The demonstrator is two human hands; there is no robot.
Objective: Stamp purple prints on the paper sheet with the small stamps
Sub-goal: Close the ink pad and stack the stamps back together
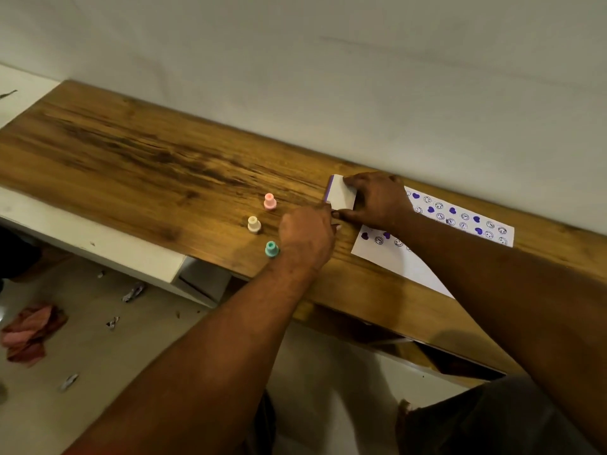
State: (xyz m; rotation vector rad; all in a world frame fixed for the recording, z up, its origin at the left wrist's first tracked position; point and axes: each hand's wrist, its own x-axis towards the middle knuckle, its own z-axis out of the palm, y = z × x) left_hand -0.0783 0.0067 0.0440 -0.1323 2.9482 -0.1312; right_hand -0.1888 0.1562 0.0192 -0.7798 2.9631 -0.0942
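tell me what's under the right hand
The right hand holds a white box with a purple edge; the paper sheet lies beneath the wrist. Part of the box and sheet is hidden.

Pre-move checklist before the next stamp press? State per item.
1. Ink pad steadied: ok, right hand grips it from both sides.
2. Stamp in left hand: cannot tell, curled fingers hide it.
3. Pad ink exposed: cannot tell, only a purple edge shows.
4. Paper sheet flat on table: ok, though the right forearm crosses it.
5. Blank space on sheet: ok, near part unprinted.
6. Spare stamps upright: ok for pink stamp, cream stamp and green stamp; the green one is close to the left hand.
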